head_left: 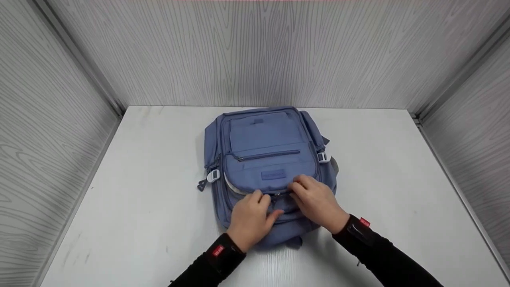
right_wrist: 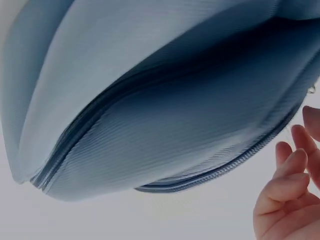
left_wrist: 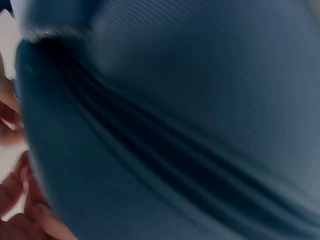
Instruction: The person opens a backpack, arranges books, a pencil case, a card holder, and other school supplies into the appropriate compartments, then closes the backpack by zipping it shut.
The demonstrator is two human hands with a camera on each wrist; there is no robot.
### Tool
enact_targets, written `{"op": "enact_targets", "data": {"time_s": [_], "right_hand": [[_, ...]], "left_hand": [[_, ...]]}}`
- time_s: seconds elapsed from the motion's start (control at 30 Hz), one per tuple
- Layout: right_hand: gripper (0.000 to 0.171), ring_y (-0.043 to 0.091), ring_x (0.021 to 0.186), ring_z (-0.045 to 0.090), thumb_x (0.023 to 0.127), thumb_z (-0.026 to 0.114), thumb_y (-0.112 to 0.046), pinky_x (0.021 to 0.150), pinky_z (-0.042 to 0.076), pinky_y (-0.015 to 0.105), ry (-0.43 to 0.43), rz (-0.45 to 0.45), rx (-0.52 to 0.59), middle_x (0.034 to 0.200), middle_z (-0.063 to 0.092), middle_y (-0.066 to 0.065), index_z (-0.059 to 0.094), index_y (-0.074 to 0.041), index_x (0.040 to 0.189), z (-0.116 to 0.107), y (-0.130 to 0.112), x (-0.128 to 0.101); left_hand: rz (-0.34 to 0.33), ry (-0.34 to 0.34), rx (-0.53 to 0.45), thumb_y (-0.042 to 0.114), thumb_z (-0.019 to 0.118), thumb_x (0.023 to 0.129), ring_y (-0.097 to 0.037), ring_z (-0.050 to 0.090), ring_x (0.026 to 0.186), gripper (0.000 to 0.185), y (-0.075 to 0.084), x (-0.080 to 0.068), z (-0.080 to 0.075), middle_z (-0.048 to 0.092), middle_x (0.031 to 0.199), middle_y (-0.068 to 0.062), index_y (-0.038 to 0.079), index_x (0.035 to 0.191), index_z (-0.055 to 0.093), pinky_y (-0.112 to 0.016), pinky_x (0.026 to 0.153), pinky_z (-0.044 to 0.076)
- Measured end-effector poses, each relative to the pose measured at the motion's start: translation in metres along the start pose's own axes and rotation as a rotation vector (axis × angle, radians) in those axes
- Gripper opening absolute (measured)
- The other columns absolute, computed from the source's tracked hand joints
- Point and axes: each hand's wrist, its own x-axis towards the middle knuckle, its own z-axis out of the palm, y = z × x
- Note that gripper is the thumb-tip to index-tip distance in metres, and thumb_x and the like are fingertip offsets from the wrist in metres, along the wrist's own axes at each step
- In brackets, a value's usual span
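A blue backpack (head_left: 267, 135) lies front up on the white table, its top edge toward the back wall. Along the lower edge of its front pocket (head_left: 247, 177) the zipper is partly parted, showing a pale lining (head_left: 234, 187) at the left. My left hand (head_left: 250, 219) grips the pocket's lower edge with curled fingers, thumb reaching to the right. To its right, my right hand (head_left: 318, 201) pinches the same edge, and a small zipper pull (head_left: 277, 194) shows between the hands. Close up in the right wrist view, the bag's fabric (right_wrist: 175, 125) hangs in folds beside curled fingers (right_wrist: 285, 195).
White side-release buckles (head_left: 213, 175) sit on both sides of the bag, and a dark triangular tag (head_left: 202, 185) hangs at the left. Grey wood-grain panels (head_left: 255, 52) enclose the table (head_left: 159, 223) at the back and both sides.
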Motion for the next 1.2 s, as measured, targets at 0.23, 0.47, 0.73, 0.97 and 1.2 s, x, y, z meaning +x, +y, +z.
{"op": "enact_targets", "data": {"time_s": [0.23, 0.47, 0.73, 0.97, 1.2], "right_hand": [[0.021, 0.019, 0.075, 0.060, 0.075, 0.081, -0.007, 0.062, 0.053, 0.030, 0.027, -0.053, -0.049, 0.085, 0.062, 0.002, 0.066, -0.009, 0.088, 0.010, -0.001, 0.001], [0.021, 0.018, 0.072, 0.059, 0.076, 0.080, -0.006, 0.059, 0.053, 0.031, 0.026, -0.036, -0.052, 0.081, 0.059, 0.001, 0.061, -0.008, 0.082, 0.015, 0.001, 0.001], [0.019, 0.019, 0.071, 0.059, 0.081, 0.078, -0.013, 0.059, 0.052, 0.033, 0.002, -0.004, -0.024, 0.078, 0.056, 0.001, 0.059, -0.010, 0.081, 0.015, 0.002, 0.000], [0.021, 0.019, 0.072, 0.060, 0.080, 0.078, -0.012, 0.062, 0.053, 0.033, 0.007, 0.002, -0.026, 0.077, 0.054, 0.001, 0.058, -0.009, 0.082, 0.013, 0.002, -0.002], [0.020, 0.019, 0.072, 0.059, 0.080, 0.078, -0.012, 0.062, 0.052, 0.033, 0.002, 0.014, -0.009, 0.077, 0.053, 0.001, 0.058, -0.009, 0.081, 0.015, 0.000, -0.004]], "left_hand": [[-0.166, -0.173, 0.060, 0.030, 0.080, 0.081, -0.023, 0.062, 0.074, 0.029, 0.027, 0.004, 0.008, 0.061, 0.086, -0.006, 0.008, 0.095, 0.067, -0.035, 0.060, 0.053], [-0.141, -0.076, -0.082, 0.017, 0.078, 0.082, -0.022, 0.060, 0.072, 0.017, 0.011, -0.001, 0.002, 0.060, 0.079, -0.004, 0.008, 0.086, 0.063, -0.035, 0.061, 0.052], [-0.215, -0.025, -0.137, 0.016, 0.075, 0.083, -0.021, 0.055, 0.067, 0.021, -0.036, -0.009, -0.015, 0.057, 0.071, -0.003, 0.010, 0.076, 0.057, -0.033, 0.061, 0.047], [-0.342, -0.074, -0.091, 0.014, 0.074, 0.085, -0.023, 0.054, 0.067, 0.024, -0.082, -0.010, -0.028, 0.057, 0.070, -0.005, 0.009, 0.072, 0.054, -0.036, 0.058, 0.044], [-0.469, -0.165, -0.079, 0.018, 0.074, 0.086, -0.028, 0.059, 0.070, 0.022, -0.125, 0.006, -0.028, 0.062, 0.073, -0.009, 0.007, 0.074, 0.059, -0.042, 0.060, 0.047]]}}
